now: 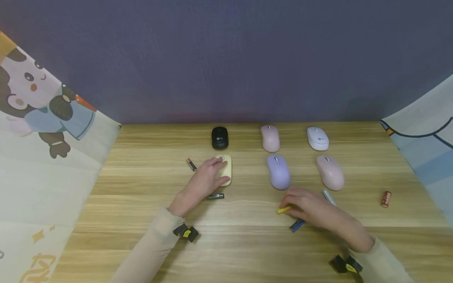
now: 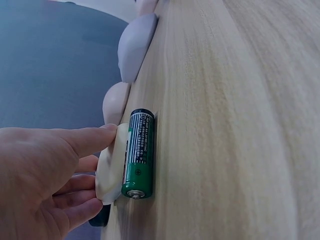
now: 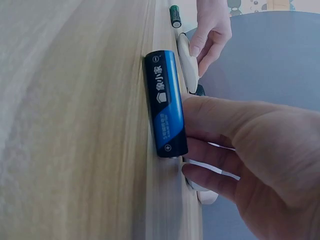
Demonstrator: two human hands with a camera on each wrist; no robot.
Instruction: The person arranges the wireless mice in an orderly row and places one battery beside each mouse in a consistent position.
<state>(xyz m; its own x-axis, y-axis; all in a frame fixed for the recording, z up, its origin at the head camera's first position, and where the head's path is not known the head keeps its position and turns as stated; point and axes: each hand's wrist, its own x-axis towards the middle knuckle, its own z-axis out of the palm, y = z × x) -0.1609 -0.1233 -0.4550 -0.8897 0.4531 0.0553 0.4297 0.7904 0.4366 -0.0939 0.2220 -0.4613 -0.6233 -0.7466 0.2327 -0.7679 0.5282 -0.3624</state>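
Observation:
My left hand (image 1: 202,180) holds a pale yellow computer mouse (image 1: 227,169) by its sides, thumb on the near side and fingers on the far side. A green battery (image 2: 139,155) lies just in front of that mouse. My right hand (image 1: 311,207) pinches a small yellow battery (image 1: 282,210) at the tabletop, and its far end is hidden by the fingers. Beneath the right hand lies a dark blue battery (image 3: 166,105). Part of a pale blue battery (image 1: 329,197) shows beyond the hand.
Along the back stand a black mouse (image 1: 220,138), a pink mouse (image 1: 270,138) and a white mouse (image 1: 317,138). Closer are a purple mouse (image 1: 278,172) and another pink mouse (image 1: 330,173). A black-and-copper battery (image 1: 191,164) lies left, a red battery (image 1: 386,199) right.

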